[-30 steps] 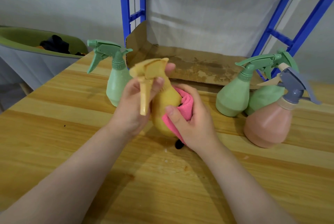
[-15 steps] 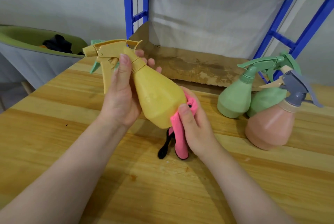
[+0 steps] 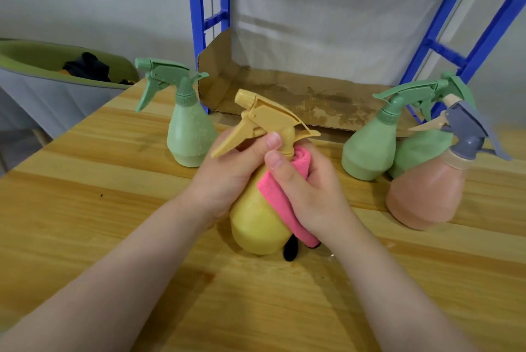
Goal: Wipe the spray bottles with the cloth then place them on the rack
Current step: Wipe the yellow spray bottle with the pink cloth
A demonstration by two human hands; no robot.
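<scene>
Left hand comes in from lower left, forearm angled up & right, fingers curled round the neck of the yellow bottle just under the trigger; thumb on the near side of the neck. Right hand comes in from lower right, fingers wrapped round the pink cloth, thumb pressing it vs. the bottle's upper right side. Cloth is bunched at the neck & trails down the bottle's side to below the wrist. Bottle is about upright, nozzle pointing left, base at or just above the worktop; can't tell if it touches. Small black item pokes out beside the base, partly hidden.

Further out: one green bottle stands just left of the left hand. On the right, well apart from the hands, two green bottles & a peach bottle w/ grey trigger cluster close together. Behind them, a stained cardboard sheet lies on the blue rack. Far left, a green tub holds dark stuff.
</scene>
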